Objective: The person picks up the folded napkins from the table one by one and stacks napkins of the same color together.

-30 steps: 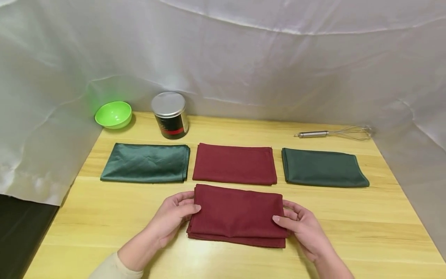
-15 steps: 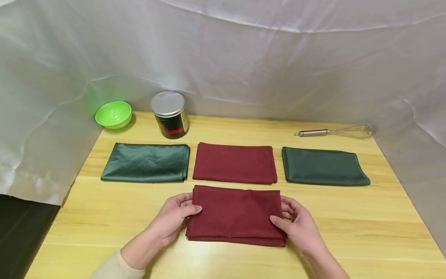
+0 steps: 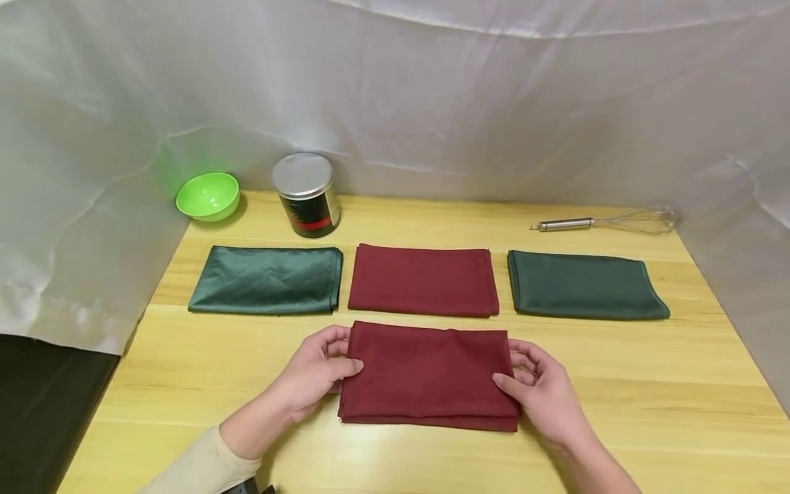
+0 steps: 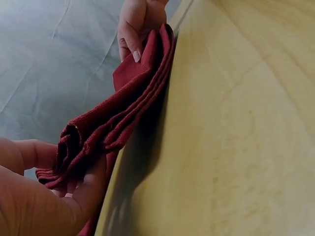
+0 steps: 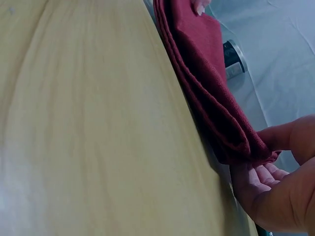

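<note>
A folded dark red cloth (image 3: pixel 428 370) spans between both hands at the front middle of the table. My left hand (image 3: pixel 321 370) grips its left end, thumb on top and fingers underneath. At the opposite end my right hand (image 3: pixel 543 387) pinches it the same way. Several stacked layers of the cloth (image 4: pixel 115 108) show in the left wrist view, with a shadow beneath them on the tabletop. Just behind lies a second folded red cloth (image 3: pixel 424 281), flat on the wood. Folded green cloths lie on either side of that one, a shinier left cloth (image 3: pixel 267 280) and a right cloth (image 3: pixel 586 285).
Along the back of the wooden table (image 3: pixel 185 405) stand a bright green bowl (image 3: pixel 208 197) and a lidded metal tin (image 3: pixel 306 197). A wire whisk (image 3: pixel 601 222) lies at the back right. Pale grey fabric (image 3: pixel 432 96) hangs behind and at the sides.
The whole head view has shifted slightly. Both hands keep their hold on the front red cloth, whose lower layer shows less below its front edge than a second ago.
</note>
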A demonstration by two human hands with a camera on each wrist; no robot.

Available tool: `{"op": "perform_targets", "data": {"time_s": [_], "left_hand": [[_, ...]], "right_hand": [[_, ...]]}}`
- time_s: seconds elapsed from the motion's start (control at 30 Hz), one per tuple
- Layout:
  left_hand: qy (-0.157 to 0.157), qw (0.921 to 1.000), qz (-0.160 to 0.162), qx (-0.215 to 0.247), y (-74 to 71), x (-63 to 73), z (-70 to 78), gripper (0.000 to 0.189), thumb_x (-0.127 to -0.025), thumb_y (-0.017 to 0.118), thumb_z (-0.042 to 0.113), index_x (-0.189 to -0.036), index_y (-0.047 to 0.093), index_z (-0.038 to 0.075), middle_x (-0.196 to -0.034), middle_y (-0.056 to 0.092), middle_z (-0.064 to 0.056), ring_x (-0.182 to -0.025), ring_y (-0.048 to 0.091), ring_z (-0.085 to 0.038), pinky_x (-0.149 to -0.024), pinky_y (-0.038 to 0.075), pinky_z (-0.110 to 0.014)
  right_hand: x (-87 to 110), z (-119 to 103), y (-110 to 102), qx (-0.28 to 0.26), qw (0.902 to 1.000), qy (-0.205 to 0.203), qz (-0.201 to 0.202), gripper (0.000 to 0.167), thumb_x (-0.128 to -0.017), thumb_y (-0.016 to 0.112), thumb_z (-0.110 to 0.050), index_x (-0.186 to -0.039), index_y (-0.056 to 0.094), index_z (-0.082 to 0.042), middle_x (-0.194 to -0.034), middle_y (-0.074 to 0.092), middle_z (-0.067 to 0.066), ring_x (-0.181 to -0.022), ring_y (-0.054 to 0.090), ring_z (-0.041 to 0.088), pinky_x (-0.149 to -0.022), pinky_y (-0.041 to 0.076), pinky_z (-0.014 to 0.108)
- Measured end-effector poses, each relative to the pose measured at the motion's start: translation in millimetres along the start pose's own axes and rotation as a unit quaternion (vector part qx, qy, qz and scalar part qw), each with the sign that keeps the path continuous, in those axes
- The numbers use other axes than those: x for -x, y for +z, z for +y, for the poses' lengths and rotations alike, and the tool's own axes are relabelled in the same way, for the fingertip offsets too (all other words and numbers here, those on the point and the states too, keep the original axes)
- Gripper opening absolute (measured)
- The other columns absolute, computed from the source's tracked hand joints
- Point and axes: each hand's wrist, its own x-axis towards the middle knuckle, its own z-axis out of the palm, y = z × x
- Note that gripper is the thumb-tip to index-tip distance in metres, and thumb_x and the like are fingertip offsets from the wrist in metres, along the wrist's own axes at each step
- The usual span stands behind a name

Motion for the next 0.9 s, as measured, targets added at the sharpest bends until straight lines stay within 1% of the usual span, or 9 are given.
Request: {"op": "perform_targets", "data": {"time_s": [0.1, 0.23, 0.47, 0.6, 0.73, 0.9], "left_hand": [[0.009, 1.0, -0.002, 0.0, 1.1, 1.0, 4.5, 0.042, -0.085, 0.065, -0.008, -0.124, 0.049, -0.009, -0.1, 0.063, -0.017, -0.078, 0.068, -0.027, -0.067, 0.058, -0.042], [0.023, 0.9997, -0.006, -0.002, 0.8, 0.1, 12.0, 0.042, -0.086, 0.065, -0.009, -0.125, 0.049, -0.01, -0.103, 0.062, -0.019, -0.08, 0.069, -0.027, -0.07, 0.058, -0.045], [0.045, 0.9989, 0.008, -0.008, -0.8, -10.1, 30.7, 0.042, -0.086, 0.066, -0.01, -0.125, 0.05, -0.01, -0.104, 0.06, -0.019, -0.078, 0.07, -0.025, -0.069, 0.059, -0.045], [0.061, 0.9981, 0.012, -0.005, -2.8, -18.9, 40.6, 0.041, -0.086, 0.065, -0.01, -0.125, 0.051, -0.009, -0.104, 0.061, -0.018, -0.078, 0.069, -0.023, -0.068, 0.059, -0.043], [0.074, 0.997, 0.02, 0.003, -4.7, -32.6, 47.0, 0.043, -0.086, 0.065, -0.011, -0.127, 0.052, -0.007, -0.104, 0.063, -0.016, -0.079, 0.068, -0.022, -0.067, 0.059, -0.04], [0.082, 0.996, 0.035, 0.006, -6.6, -50.6, 53.4, 0.045, -0.085, 0.064, -0.012, -0.129, 0.052, -0.008, -0.103, 0.065, -0.015, -0.077, 0.068, -0.021, -0.064, 0.058, -0.036]], "right_hand": [[0.8, -4, -3, -0.011, 0.9999, -0.01, -0.005, 0.055, -0.086, 0.071, 0.011, -0.136, 0.047, 0.007, -0.111, 0.061, 0.02, -0.089, 0.071, 0.022, -0.071, 0.059, 0.04], [0.1, -11, -7, -0.015, 0.9992, -0.036, -0.005, 0.054, -0.086, 0.071, 0.012, -0.135, 0.047, 0.01, -0.111, 0.061, 0.018, -0.09, 0.071, 0.021, -0.071, 0.059, 0.038], [-10.1, -29, -13, -0.019, 0.9973, -0.07, -0.017, 0.052, -0.087, 0.071, 0.01, -0.134, 0.048, 0.008, -0.111, 0.061, 0.014, -0.09, 0.071, 0.02, -0.069, 0.059, 0.037], [-19.6, -38, -16, -0.003, 0.9955, -0.093, -0.017, 0.052, -0.087, 0.071, 0.009, -0.134, 0.049, 0.007, -0.111, 0.062, 0.014, -0.089, 0.07, 0.02, -0.07, 0.058, 0.033], [-31.6, -44, -19, 0.006, 0.9942, -0.107, -0.01, 0.051, -0.087, 0.072, 0.009, -0.133, 0.049, 0.008, -0.109, 0.062, 0.013, -0.089, 0.07, 0.018, -0.071, 0.058, 0.03], [-50.5, -52, -19, -0.023, 0.9939, -0.108, -0.01, 0.052, -0.087, 0.071, 0.009, -0.133, 0.048, 0.008, -0.107, 0.061, 0.013, -0.088, 0.069, 0.017, -0.072, 0.057, 0.03]]}}
